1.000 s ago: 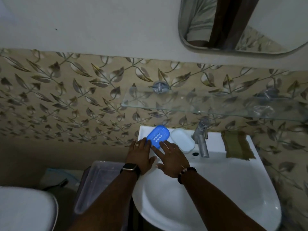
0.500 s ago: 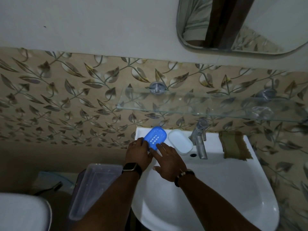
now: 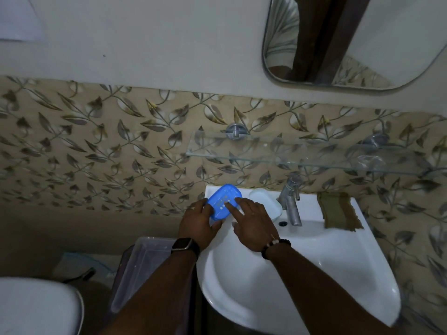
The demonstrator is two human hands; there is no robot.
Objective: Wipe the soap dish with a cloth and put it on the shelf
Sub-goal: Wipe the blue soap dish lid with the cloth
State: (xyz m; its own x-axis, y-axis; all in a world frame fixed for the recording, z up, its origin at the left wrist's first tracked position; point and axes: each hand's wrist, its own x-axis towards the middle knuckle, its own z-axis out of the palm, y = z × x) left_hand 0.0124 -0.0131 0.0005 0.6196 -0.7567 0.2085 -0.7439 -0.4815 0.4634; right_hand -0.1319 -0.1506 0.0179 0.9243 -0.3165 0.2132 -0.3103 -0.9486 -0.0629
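Blue soap dish (image 3: 225, 201): lay at the back left corner of the white sink (image 3: 338, 262), centre of the frame, its slotted face up and slightly tilted. Left hand (image 3: 199, 223): gripped the dish at its left and lower edge, the fingers curled around the rim; a dark watch (image 3: 185, 244) sat on the wrist. Right hand (image 3: 254, 223): fingers spread and unclenched, the forefinger pressed on the dish's slotted face, holding nothing; a beaded bracelet (image 3: 275, 245) on the wrist. White soap dish tray (image 3: 267, 201): lay just right of the blue one, beside the metal tap (image 3: 291, 201). Olive cloth (image 3: 338, 211): lay flat on the sink's back right ledge, well apart from both hands. Glass shelf (image 3: 302, 155): fixed to the leaf-patterned tiles above the sink, right of centre. Mirror (image 3: 350, 39): upper right. Clear plastic bin (image 3: 140, 269): lower left of the sink.
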